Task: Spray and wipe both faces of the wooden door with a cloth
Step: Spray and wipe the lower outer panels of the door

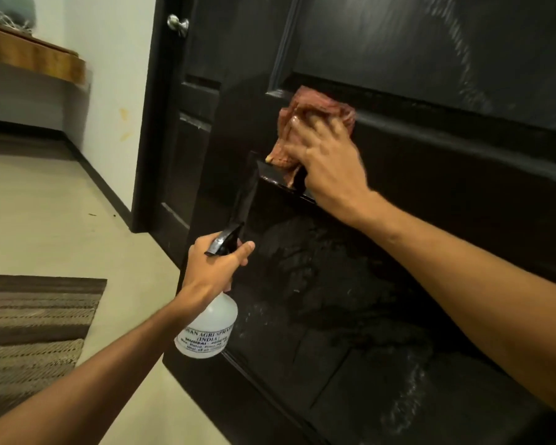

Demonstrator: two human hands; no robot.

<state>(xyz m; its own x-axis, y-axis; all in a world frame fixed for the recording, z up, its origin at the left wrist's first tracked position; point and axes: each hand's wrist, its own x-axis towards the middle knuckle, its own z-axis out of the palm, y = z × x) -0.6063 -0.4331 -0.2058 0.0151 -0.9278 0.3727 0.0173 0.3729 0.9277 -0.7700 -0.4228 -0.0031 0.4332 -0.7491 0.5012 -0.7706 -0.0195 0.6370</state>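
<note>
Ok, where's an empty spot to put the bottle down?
The bare floor between the rug and the door is free, and so is the stretch running back along the wall. It is crowded at the door's middle, where the right hand presses the cloth. The left hand holds the bottle.

Before me: one door [430, 220], one cloth [315, 104], one spray bottle [209, 329], one knob [178, 24], one rug [29, 316]; my two hands, left hand [215, 268] and right hand [328, 159].
</note>
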